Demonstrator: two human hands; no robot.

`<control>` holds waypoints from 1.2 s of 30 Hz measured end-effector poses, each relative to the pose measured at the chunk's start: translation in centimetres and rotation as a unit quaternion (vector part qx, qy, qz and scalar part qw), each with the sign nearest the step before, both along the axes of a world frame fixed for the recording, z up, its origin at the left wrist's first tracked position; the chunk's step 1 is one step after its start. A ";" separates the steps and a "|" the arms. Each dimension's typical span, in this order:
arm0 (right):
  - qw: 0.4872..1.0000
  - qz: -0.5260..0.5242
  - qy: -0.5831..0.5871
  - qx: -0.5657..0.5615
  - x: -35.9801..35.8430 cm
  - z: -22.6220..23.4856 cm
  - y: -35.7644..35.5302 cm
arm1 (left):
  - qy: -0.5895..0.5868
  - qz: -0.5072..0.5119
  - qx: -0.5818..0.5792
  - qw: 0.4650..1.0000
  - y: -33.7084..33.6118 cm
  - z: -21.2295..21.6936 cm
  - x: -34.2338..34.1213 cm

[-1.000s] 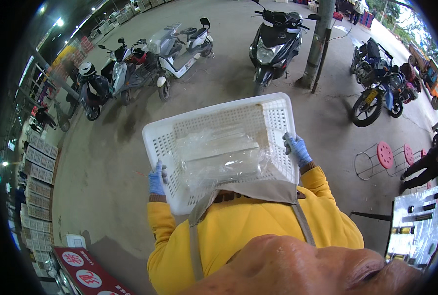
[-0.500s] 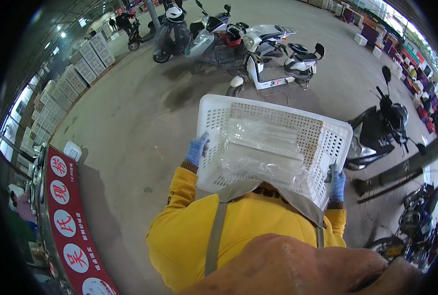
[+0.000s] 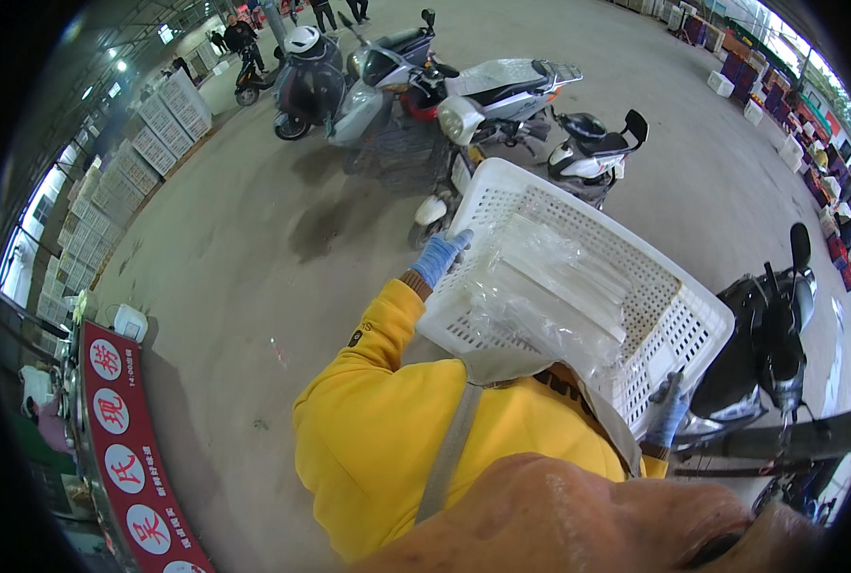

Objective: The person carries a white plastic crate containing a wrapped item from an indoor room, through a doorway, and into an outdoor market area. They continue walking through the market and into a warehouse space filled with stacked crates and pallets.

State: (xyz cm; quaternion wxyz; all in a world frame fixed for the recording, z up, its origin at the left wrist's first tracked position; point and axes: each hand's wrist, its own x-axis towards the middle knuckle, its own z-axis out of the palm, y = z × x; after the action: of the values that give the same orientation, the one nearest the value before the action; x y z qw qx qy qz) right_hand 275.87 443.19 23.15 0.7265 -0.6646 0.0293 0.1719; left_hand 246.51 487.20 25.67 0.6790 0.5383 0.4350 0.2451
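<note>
A white perforated plastic crate [image 3: 679,329] is held tilted in front of my body. Inside it lie clear plastic packages [image 3: 550,286] with pale, flat strips in them; their exact kind is hard to make out. My left hand [image 3: 442,256], in a blue glove with dark fingertips, grips the crate's left side wall. On the right side wall my right hand [image 3: 669,406], gloved the same way, is closed round the edge. Both arms wear yellow sleeves.
Several parked scooters [image 3: 387,81] stand ahead, one white scooter [image 3: 588,153] close behind the crate. A black scooter [image 3: 760,334] stands at the right by a dark post [image 3: 798,435]. A red-fronted stall [image 3: 125,439] and stacked white boxes [image 3: 125,177] line the left.
My hands and the crate have shifted right in the view, and the crate's right side has dipped. The white scooter and the right-hand black one look nearer. Both hands keep their grip.
</note>
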 end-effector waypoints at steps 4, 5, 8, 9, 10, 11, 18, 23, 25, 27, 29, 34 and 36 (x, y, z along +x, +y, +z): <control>0.998 0.043 -0.031 0.044 10.6 -0.5 5.9 | 0.009 0.028 0.066 0.997 4.9 -0.1 11.2; 0.995 0.048 -0.089 0.002 13.7 -0.3 7.2 | 0.015 0.018 0.085 0.996 6.3 0.0 14.3; 0.986 0.057 -0.140 0.064 24.5 0.9 12.5 | -0.015 -0.001 0.095 0.995 10.9 0.5 24.6; 0.991 0.046 -0.117 0.044 27.8 1.4 13.7 | -0.064 0.025 0.012 0.998 12.1 0.8 27.9; 0.992 0.031 -0.109 0.060 31.1 1.8 15.5 | -0.093 0.070 0.025 0.993 13.4 1.1 31.2; 0.996 0.024 -0.070 0.047 33.8 2.0 16.7 | -0.099 0.094 0.025 0.990 14.7 1.2 34.3; 0.991 -0.045 -0.123 0.029 51.3 1.4 24.0 | -0.146 0.014 0.076 0.986 24.7 2.1 54.0; 0.977 -0.120 -0.150 0.094 59.5 0.4 28.3 | -0.093 -0.069 0.113 0.987 31.5 4.1 69.7; 0.979 -0.156 -0.108 0.080 63.1 -0.3 29.6 | -0.075 -0.061 0.158 0.983 33.3 4.9 76.9; 0.978 -0.167 -0.096 0.083 68.4 -1.5 30.9 | -0.051 -0.098 0.185 0.977 34.5 5.3 84.7; 0.976 -0.175 -0.086 0.092 74.8 -2.8 31.4 | -0.053 -0.130 0.215 0.966 35.3 5.0 92.7; 0.978 -0.152 -0.101 0.100 94.2 -4.4 32.4 | -0.071 -0.157 0.205 0.964 37.1 1.8 111.7; 0.978 -0.153 -0.096 0.107 101.2 -3.7 32.8 | 0.000 -0.159 0.149 0.976 38.0 0.4 118.0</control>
State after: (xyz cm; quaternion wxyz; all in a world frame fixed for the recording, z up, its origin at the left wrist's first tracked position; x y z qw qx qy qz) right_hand 377.03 476.02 19.47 0.8108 -0.5838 0.0416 -0.0036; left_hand 364.52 525.19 26.04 0.6215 0.6957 0.3025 0.1955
